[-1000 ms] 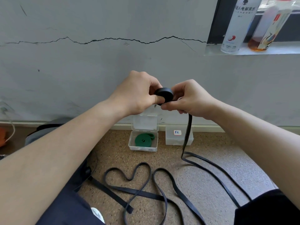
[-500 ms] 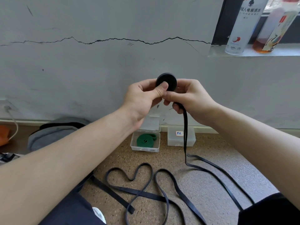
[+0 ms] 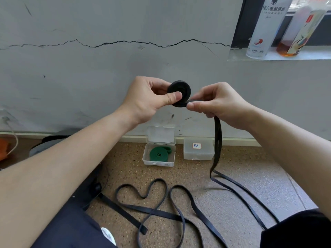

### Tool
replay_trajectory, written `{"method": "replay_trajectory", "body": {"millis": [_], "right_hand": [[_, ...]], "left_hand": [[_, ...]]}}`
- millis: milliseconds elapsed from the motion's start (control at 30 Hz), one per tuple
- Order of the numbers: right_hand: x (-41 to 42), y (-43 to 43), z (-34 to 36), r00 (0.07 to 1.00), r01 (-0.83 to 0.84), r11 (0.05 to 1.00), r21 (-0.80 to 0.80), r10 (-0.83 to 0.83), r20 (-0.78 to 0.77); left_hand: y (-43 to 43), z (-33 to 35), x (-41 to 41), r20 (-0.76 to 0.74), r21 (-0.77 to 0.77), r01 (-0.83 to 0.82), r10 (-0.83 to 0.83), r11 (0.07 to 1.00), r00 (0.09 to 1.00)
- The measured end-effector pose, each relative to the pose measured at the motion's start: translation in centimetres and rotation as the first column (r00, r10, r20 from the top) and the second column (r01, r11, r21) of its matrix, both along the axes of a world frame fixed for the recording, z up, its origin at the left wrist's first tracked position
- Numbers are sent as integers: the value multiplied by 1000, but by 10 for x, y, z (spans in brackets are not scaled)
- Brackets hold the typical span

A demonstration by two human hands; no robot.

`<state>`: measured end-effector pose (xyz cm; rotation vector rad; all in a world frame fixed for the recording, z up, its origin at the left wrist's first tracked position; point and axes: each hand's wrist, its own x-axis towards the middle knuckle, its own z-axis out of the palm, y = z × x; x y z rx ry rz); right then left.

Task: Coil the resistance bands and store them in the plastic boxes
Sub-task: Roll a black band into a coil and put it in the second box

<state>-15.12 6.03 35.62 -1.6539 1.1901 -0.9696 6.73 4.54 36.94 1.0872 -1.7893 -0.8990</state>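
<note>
With my left hand [image 3: 146,99] pinching the black coil [image 3: 179,93] and my right hand [image 3: 215,102] gripping the loose band [image 3: 217,140], I should feed it taut and flat.

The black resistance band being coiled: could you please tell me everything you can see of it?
The black flat rubbery resistance band is partly wound into a tight matte disc, its spiral face towards the camera. The left hand pinches the disc, thumb on its face. The right hand pinches the strap leaving the disc's lower edge; the rest hangs down and lies in loose loops on the speckled brown floor.
</note>
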Motion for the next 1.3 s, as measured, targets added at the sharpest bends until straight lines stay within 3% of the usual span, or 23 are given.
{"method": "replay_trajectory", "body": {"millis": [200,300,333,400,500,567,633,767,900,1000,1133,1300], "right_hand": [[5,-1,-3,983,-44,999,4,44,-179],[9,1,-6,977,-78,997,-12,74,-200],[11,2,-7,985,-73,997,-24,68,-159],[17,2,-9,999,-41,999,-25,41,-2],[34,4,-12,961,19,998,52,-33,276],[45,5,-15,914,45,991,124,-91,394],[49,6,-17,895,58,986,154,-119,429],[46,6,-15,936,52,995,91,-81,343],[32,5,-12,994,-29,1000,-6,30,105],[18,1,-9,999,-22,1000,-14,22,-46],[11,-1,-6,992,-6,1000,-15,5,-125],[13,-2,-7,976,-28,999,-29,21,-217]], "left_hand": [[1,9,1,391,-107,114,-64,988,918],[-1,14,2,434,-60,128,-90,990,896],[-1,12,2,371,-37,100,-80,994,925],[2,4,0,86,82,25,-32,996,996],[12,-10,-15,-364,359,46,94,932,927],[15,-14,-23,-508,422,47,194,905,839],[13,-13,-23,-525,408,-19,252,913,813],[6,-4,-12,-382,274,-100,204,957,901],[2,-1,-3,-209,153,-111,142,982,967],[-1,0,5,-104,68,-117,123,991,987],[-2,4,10,124,-56,-66,73,996,990],[3,12,5,370,-162,15,46,987,928]]}}
